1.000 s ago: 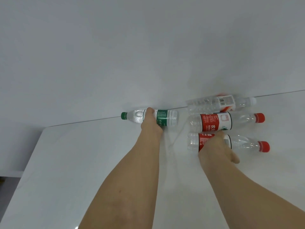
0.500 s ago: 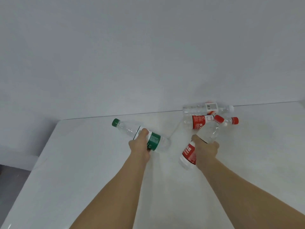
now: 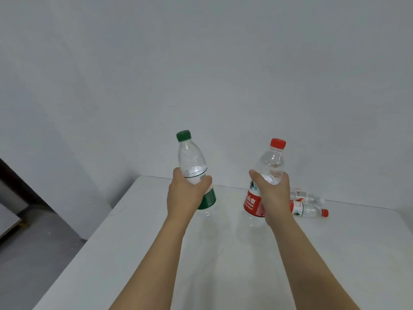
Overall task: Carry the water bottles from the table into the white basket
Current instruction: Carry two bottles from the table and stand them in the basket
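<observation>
My left hand (image 3: pixel 186 193) grips a clear bottle with a green cap and green label (image 3: pixel 192 157), held upright above the white table (image 3: pixel 138 242). My right hand (image 3: pixel 273 195) grips a clear bottle with a red cap and red label (image 3: pixel 271 159), also upright and lifted off the table. Two more bottles lie on their sides at the table's far right: a red-capped one (image 3: pixel 309 211) and, behind it, a white-capped one (image 3: pixel 307 196). The white basket is not in view.
A plain grey wall (image 3: pixel 201 63) stands right behind the table. The table's left edge drops to a dark grey floor (image 3: pixel 38 238), where a pale board (image 3: pixel 9 218) lies at the far left.
Both hands have lifted their bottles off the table and turned them upright. The view has swung left, so the two lying bottles now sit to the right.
</observation>
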{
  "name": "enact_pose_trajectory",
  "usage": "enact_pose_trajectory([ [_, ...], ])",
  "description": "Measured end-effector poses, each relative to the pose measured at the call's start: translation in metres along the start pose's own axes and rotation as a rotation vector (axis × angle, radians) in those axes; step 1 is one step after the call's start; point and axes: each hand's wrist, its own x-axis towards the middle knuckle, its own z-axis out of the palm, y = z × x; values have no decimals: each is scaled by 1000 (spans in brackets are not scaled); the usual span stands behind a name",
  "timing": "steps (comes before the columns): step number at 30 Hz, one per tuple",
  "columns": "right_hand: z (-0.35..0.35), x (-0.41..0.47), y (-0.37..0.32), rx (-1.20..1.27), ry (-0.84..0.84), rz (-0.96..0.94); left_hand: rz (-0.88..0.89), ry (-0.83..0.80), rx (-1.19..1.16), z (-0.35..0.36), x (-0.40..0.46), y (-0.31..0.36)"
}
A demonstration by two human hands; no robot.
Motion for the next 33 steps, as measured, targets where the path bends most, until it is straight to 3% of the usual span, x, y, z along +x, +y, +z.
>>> enact_pose_trajectory([
  [9, 127, -105, -29, -80, 37, -264, 220, -38, 186, -149, 18, -18],
  [21, 232, -168, -27, -100, -100, -306, 147, 95, 184, -279, 42, -55],
  [33, 412, -243, 3, -94, -131, -380, 212, 148, 213, -443, 114, -118],
])
